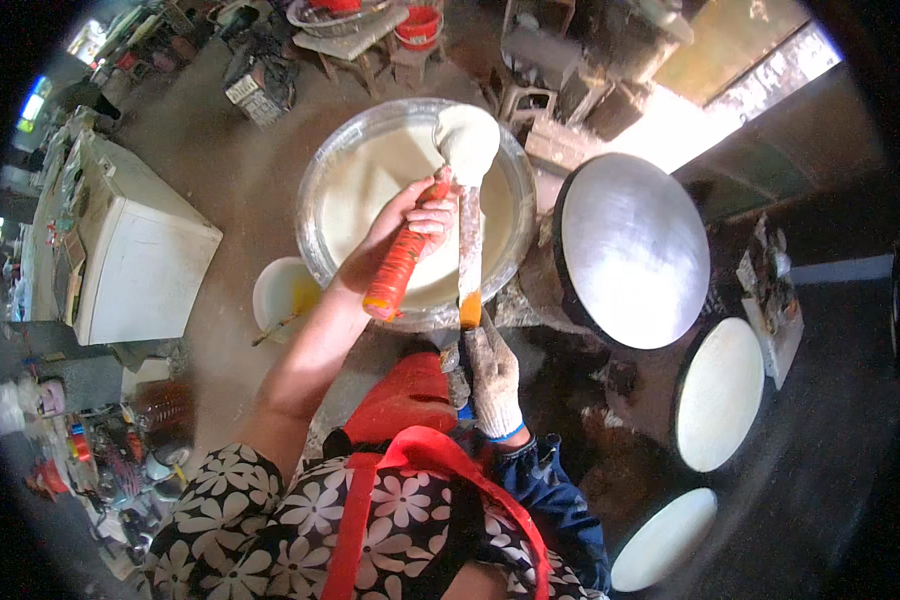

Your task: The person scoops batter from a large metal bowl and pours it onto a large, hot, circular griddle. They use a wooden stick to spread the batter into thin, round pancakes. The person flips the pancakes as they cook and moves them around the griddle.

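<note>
My left hand (427,217), bare, is closed around a red-wrapped handle (397,270) above a wide basin (529,217) of pale cream batter (360,187). At the handle's far end is a round ladle (466,142), heaped or coated with white batter. My right hand (491,367), in a white knit glove with a blue hem, grips the dark handle of a long flat scraper (470,240). Its blade is smeared with batter, orange near the handle, and reaches up to the ladle. Where the blade tip meets the ladle is hidden by batter.
Right of the basin is a large round metal griddle plate (634,251); two smaller pale round plates (720,394) (664,540) follow below it. A white bucket (274,289) touches the basin's left side. A white cabinet (150,262) stands left, a red bucket (418,30) beyond, and bricks (562,142) lie behind.
</note>
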### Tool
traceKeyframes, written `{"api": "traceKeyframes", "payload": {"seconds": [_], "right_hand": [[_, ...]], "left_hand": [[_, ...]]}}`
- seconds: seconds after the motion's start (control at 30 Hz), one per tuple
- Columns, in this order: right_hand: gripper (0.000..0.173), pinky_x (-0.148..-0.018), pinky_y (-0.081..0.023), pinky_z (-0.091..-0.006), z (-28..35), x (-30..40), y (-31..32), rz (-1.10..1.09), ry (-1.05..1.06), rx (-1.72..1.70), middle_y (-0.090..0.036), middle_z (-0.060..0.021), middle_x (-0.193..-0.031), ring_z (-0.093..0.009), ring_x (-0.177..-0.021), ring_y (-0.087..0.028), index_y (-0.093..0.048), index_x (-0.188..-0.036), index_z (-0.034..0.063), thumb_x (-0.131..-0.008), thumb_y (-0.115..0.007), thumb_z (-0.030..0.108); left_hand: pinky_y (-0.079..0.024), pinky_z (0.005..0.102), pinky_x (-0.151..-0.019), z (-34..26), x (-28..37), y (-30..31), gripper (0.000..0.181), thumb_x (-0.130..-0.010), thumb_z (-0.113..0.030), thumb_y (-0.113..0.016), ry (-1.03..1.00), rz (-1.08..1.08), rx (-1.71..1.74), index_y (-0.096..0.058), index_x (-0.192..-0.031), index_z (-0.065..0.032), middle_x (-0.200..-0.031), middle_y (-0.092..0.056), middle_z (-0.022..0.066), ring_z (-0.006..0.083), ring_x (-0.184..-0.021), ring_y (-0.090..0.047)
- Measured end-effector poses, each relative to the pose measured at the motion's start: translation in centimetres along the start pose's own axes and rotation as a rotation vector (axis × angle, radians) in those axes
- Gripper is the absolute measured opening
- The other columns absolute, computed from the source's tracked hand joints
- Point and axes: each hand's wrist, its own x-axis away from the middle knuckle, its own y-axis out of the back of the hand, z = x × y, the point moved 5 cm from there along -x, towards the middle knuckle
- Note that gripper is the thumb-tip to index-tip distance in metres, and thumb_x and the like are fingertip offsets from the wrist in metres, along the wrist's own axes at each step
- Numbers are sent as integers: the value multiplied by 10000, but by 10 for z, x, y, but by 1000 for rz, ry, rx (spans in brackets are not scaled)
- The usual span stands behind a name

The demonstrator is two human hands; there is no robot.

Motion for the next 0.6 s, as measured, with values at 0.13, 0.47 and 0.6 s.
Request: {"api": "traceKeyframes", "payload": {"seconds": [0.13,0.47,0.6], "right_hand": [[546,-751,-522,-244,78,5,-16,54,87,-1,-688,-23,-1003,-88,-844,-619,-451,-1570,-48,-1128,-549,256],[563,-779,-565,-294,221,-27,-47,-1,609,398,-742,-115,-1103,-156,-825,-675,-444,-1629,89,-1076,-540,129],[600,-756,-591,-348,196,-47,-24,-141,827,781,-741,-219,-1083,-273,-807,-732,-482,-1610,143,-1024,-612,113]], "left_hand": [[-407,196,-378,7,6,-104,424,-1144,-296,-491,-100,42,-465,-477,-1358,70,-741,-438,-3,35,-458,-408],[-320,235,-376,-15,48,-296,474,-1105,-457,-534,-653,-26,-1481,-541,-1362,-59,-687,-470,-24,51,-428,-387],[-331,216,-361,-69,39,-223,529,-1107,-471,-526,-263,-199,-1285,-506,-1397,-29,-685,-461,-46,31,-432,-394]]}}
